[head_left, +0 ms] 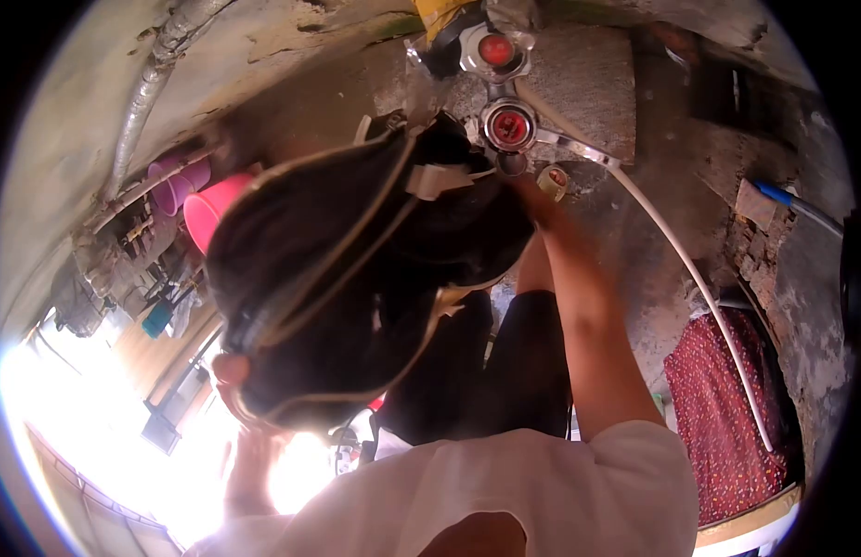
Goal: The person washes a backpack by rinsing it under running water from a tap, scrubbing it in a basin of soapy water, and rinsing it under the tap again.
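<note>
A large black bag (328, 251) with pale-edged zip openings is held up in front of my body. Inside its opening a white label (440, 182) shows. My left hand (233, 385) is closed on the bag's lower left edge, with the thumb visible on the near side. At the bag's right edge is my right hand (536, 202), blurred and partly hidden by the fabric; it appears to grip that edge. Just beyond the bag stand two metal tap-like knobs with red centres, the nearer knob (510, 127) close to my right hand.
A white hose (676, 246) runs from the metal fitting toward a red patterned cloth (727, 408) at the right. A small round container (553, 182) is beside my right hand. Pink bucket (207, 209) and purple bucket (170, 190) are at the left wall. A blue-ended pipe (774, 193) lies right.
</note>
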Demonstrator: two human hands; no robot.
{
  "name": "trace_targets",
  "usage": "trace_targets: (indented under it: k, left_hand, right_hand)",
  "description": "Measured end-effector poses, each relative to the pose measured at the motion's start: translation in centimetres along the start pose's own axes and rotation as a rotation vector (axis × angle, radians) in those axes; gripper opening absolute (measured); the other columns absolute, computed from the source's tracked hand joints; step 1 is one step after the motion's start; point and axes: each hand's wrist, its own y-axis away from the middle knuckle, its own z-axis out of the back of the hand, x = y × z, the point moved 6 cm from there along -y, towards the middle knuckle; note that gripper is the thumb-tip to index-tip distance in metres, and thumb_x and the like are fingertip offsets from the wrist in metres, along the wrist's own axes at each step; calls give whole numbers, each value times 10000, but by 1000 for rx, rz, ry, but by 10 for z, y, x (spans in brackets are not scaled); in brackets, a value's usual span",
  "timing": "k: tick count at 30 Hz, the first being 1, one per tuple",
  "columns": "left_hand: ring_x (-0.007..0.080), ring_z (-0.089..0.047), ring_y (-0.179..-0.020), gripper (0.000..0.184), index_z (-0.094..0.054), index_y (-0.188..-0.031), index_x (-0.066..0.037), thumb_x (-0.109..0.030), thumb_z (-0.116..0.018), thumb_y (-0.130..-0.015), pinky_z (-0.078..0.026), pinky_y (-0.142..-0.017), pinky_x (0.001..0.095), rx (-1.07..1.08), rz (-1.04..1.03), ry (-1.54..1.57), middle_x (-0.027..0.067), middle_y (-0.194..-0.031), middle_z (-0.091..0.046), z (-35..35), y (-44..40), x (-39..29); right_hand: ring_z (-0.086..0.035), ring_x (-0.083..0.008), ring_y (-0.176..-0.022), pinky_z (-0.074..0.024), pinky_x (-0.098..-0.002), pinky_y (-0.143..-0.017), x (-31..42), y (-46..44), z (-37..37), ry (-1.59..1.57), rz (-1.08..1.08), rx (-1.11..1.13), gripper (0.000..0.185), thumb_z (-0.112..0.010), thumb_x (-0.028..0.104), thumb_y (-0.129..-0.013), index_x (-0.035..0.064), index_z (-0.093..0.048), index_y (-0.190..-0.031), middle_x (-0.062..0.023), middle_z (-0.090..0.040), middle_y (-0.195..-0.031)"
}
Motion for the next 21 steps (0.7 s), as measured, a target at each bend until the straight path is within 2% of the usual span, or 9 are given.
trace_targets:
  k: [1,4,6,8,10,13,14,17,21]
  left_hand:
    - [268,-573,-878,477,-452,-1105,55,-206,-448,-706,-467,-812,355,-69,-26,-133,192,-1014,-550,1,-7,-9]
    - [258,-540,-974,487,-457,-1134,25,-210,-476,-708,-416,-885,352,-264,-29,-459,165,-1085,-538,16,-28,-31]
    - [243,-542,-972,485,-459,-1135,31,-202,-482,-710,-416,-883,332,-291,-105,-589,151,-1071,-546,28,-55,-21]
    - [203,-559,-912,407,-511,-1060,12,-165,-531,-694,-443,-824,304,-351,-9,-515,112,-990,-579,58,-84,-1]
    - [185,-572,-801,314,-538,-972,-1,-140,-536,-692,-460,-742,284,-324,-71,-586,86,-887,-589,38,-108,18]
    - [193,-579,-775,299,-541,-948,18,-133,-532,-690,-465,-728,278,-361,29,-432,89,-857,-603,68,-143,24]
    - [193,-581,-763,294,-543,-939,21,-135,-532,-690,-466,-725,275,-372,62,-434,88,-848,-605,73,-152,25]
    - [181,-579,-735,270,-552,-907,18,-143,-532,-691,-463,-706,265,-285,51,-516,82,-824,-605,72,-171,34]
    - [163,-537,-658,141,-525,-780,2,-80,-547,-668,-432,-585,256,-275,83,-440,75,-702,-540,39,-177,60]
  right_hand:
    - [-524,-202,-982,-368,-285,-894,-28,-11,1,-177,-48,-56,440,-540,307,-813,-15,-497,-1110,-91,-558,-1069]
    - [-572,-201,-895,-424,-285,-842,33,47,4,-658,79,-343,395,-507,297,-838,10,-500,-1109,-80,-584,-1020]
    - [-577,-195,-889,-462,-306,-789,98,80,-7,-901,240,-54,369,-463,314,-859,29,-519,-1087,-81,-591,-1006]
    - [-580,-204,-890,-459,-342,-811,125,84,-4,-855,295,-152,382,-440,318,-873,22,-502,-1107,-93,-590,-1011]
    - [-577,-213,-903,-454,-357,-827,133,100,-13,-647,247,-361,392,-436,330,-874,15,-514,-1093,-99,-580,-1035]
    - [-570,-228,-921,-453,-367,-827,138,132,-21,-723,268,-299,442,-458,360,-861,-3,-493,-1111,-112,-560,-1071]
    - [-560,-224,-939,-441,-359,-840,150,144,-28,-716,299,-279,453,-464,362,-858,-6,-482,-1122,-117,-546,-1092]
    - [-544,-209,-959,-422,-324,-849,172,161,-20,-536,397,-483,449,-498,353,-844,-10,-489,-1109,-99,-545,-1089]
    - [-536,-180,-958,-416,-303,-839,189,189,-11,-421,471,-667,383,-533,270,-822,-3,-509,-1089,-77,-546,-1068]
